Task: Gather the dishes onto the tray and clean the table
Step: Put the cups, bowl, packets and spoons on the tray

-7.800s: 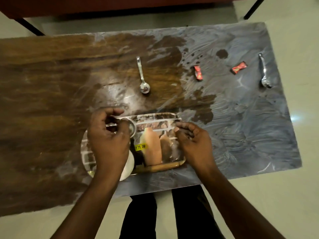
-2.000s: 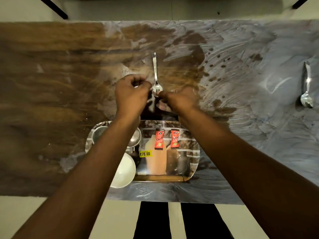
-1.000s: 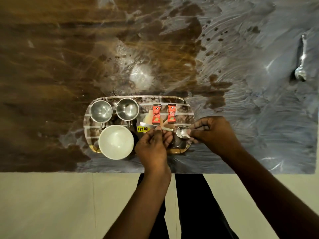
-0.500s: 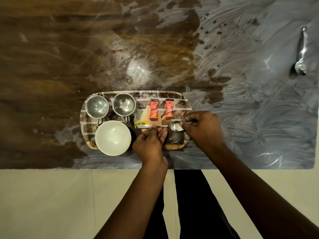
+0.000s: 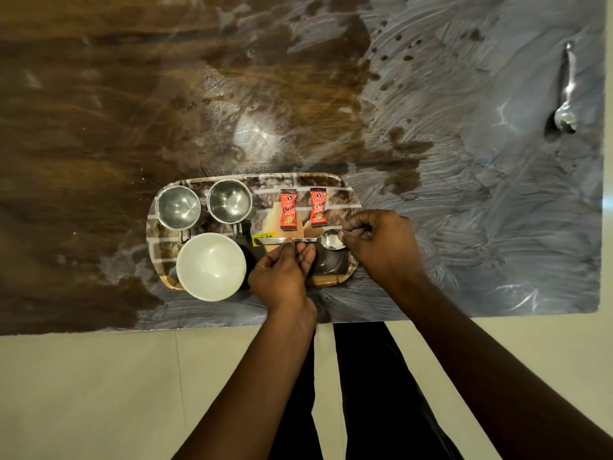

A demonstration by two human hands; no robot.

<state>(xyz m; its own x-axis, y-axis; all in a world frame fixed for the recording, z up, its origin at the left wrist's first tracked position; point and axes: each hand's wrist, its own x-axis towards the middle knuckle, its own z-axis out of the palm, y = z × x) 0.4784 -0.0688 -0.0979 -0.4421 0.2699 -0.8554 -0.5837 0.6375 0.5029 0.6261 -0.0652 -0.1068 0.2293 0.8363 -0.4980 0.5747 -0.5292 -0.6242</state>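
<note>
A patterned tray (image 5: 345, 190) sits near the table's front edge. On it stand two steel cups (image 5: 178, 207) (image 5: 229, 200), a white bowl (image 5: 211, 266) and two red sachets (image 5: 288, 210) (image 5: 318, 207). A steel spoon (image 5: 298, 240) lies level over the tray's right half. My left hand (image 5: 282, 277) pinches its handle and my right hand (image 5: 381, 244) holds its bowl end. A second spoon (image 5: 566, 94) lies on the table far right.
The table (image 5: 132, 111) is brown on the left and smeared grey-white on the right, with dark spots. Its front edge runs just below the tray; pale floor and my dark trousers show beneath.
Both hands carried the spoon from the table's middle down to the tray over the last two seconds. In the last half second they have lowered it slightly and barely shifted.
</note>
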